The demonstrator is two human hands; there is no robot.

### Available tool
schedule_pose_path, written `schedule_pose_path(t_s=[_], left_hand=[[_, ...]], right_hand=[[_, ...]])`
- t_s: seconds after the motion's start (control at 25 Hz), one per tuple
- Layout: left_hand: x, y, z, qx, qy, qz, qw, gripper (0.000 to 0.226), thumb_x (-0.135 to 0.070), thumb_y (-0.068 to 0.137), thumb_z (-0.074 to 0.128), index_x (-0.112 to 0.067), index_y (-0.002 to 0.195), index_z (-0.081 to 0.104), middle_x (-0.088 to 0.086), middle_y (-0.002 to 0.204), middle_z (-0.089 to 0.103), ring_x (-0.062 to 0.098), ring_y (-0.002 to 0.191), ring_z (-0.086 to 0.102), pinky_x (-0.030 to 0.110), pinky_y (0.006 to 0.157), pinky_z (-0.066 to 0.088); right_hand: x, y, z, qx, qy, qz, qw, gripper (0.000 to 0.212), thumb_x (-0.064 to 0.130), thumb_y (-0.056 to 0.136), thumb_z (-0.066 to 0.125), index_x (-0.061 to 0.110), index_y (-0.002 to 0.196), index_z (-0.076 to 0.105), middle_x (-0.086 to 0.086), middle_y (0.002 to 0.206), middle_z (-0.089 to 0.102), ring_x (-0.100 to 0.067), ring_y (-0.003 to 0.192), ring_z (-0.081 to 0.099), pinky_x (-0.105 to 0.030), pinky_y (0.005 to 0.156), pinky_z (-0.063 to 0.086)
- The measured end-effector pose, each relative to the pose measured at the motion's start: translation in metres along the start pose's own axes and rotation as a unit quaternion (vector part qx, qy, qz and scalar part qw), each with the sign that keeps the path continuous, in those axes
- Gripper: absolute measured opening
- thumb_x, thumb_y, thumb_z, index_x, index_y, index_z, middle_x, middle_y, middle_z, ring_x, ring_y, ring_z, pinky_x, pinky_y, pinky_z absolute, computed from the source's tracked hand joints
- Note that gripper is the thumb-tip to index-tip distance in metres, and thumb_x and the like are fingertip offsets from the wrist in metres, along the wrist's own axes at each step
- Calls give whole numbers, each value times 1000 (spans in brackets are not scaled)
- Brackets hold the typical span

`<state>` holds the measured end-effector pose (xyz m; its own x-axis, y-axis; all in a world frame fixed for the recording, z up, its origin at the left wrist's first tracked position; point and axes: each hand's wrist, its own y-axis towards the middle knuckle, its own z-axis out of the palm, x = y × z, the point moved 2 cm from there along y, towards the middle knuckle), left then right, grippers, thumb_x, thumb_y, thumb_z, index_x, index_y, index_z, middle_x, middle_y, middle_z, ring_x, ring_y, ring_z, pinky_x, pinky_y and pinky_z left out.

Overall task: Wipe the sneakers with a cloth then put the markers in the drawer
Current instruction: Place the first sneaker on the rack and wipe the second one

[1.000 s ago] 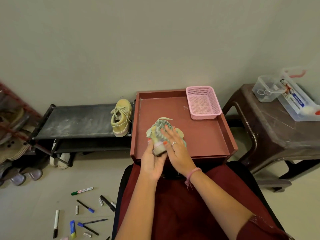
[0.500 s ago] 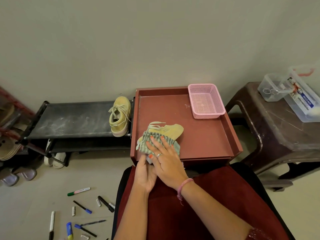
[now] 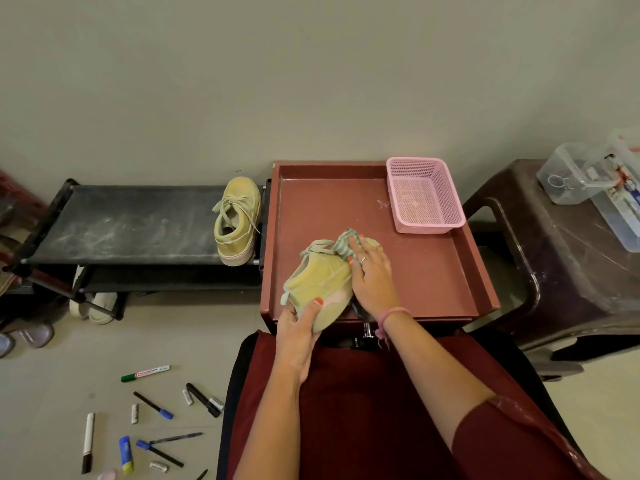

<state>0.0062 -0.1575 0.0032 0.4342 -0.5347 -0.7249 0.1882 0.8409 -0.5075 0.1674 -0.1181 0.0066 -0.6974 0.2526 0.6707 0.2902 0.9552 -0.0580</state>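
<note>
One sneaker (image 3: 318, 282) was steadied on the tray (image 3: 481, 271), heel end gripped by the left hand (image 3: 298, 334); toward its far toe the cloth (image 3: 344, 245) was pressed under straight fingers of the right hand (image 3: 372, 278).

We saw a pink mesh basket (image 3: 429, 225) standing in the far right corner of a reddish-brown tray (image 3: 329, 209), by the tray's right rim. To the left of the tray stood a black shoe rack (image 3: 131, 223) with a dusty top shelf. A pair of white slippers (image 3: 98, 306) lay on the floor under it, and greyish-purple footwear (image 3: 34, 336) lay further left. On the right we found a dark brown plastic stool (image 3: 568, 271) carrying a small clear tub (image 3: 562, 174) and, just beside it, a larger clear box (image 3: 620, 209) at the stool's far right. A blue and yellow glue stick (image 3: 125, 454) lay on the pale floor (image 3: 52, 382).
</note>
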Motion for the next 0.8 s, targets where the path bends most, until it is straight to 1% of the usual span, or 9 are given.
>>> schedule_pose_path(t_s=[0.12,0.24,0.28,0.32,0.4,0.52,0.64,0.72,0.8], left_hand=[[3,3,1,-2,5,1,1000,33,-9,94,57,-14,126,55,8,118,69,21,107,67,38,95,52],[4,5,-1,7,32,13,999,36,-14,91,64,-18,126,55,5,119,69,21,109,66,41,98,51],[3,5,-1,6,67,22,998,39,-18,87,70,-22,124,56,2,117,69,18,109,66,38,97,51],[3,4,-1,1,110,34,993,43,-21,82,76,-26,120,57,-3,115,70,12,106,66,32,93,53],[2,2,0,-7,178,56,982,52,-22,72,85,-30,115,57,-11,110,69,2,99,66,17,81,53],[3,2,2,-1,215,92,972,53,-16,69,87,-29,111,59,-12,104,71,0,94,67,13,73,51],[1,1,6,15,225,111,968,42,-7,72,83,-27,104,64,-14,97,73,1,90,68,12,71,51],[1,0,8,21,227,105,968,39,-11,73,82,-27,103,65,-13,97,74,4,91,69,16,74,53],[1,0,7,29,224,98,969,41,-17,70,82,-25,107,65,-7,99,74,10,94,70,22,77,55]], right_hand=[[-8,25,-5,-30,-9,19,999,42,20,101,36,20,142,42,0,147,40,-22,139,29,-29,116,16],[-14,40,-13,-33,-43,64,996,39,19,101,36,14,137,48,-5,142,41,-29,128,35,-31,109,24],[-15,41,-16,-37,-50,90,994,37,20,101,36,11,133,52,-8,139,41,-31,124,35,-31,105,26],[-14,39,-19,-41,-58,111,991,36,22,101,35,8,127,56,-11,136,42,-32,121,36,-30,102,26],[-10,26,-16,-52,-75,119,989,36,23,101,35,6,121,60,-12,131,47,-32,119,38,-30,98,27],[0,-8,-11,-101,-43,87,990,34,20,100,40,13,128,56,-9,129,54,-27,119,45,-23,97,27],[24,-43,-12,-123,27,22,992,32,13,97,47,15,127,60,0,126,60,-17,116,52,-8,95,25],[39,-65,-12,-104,51,-3,993,34,14,96,50,22,127,59,8,128,57,-10,115,47,-9,97,25],[45,-83,-8,-102,42,-44,993,36,13,94,54,25,127,59,11,129,53,-7,116,42,-11,101,26]])
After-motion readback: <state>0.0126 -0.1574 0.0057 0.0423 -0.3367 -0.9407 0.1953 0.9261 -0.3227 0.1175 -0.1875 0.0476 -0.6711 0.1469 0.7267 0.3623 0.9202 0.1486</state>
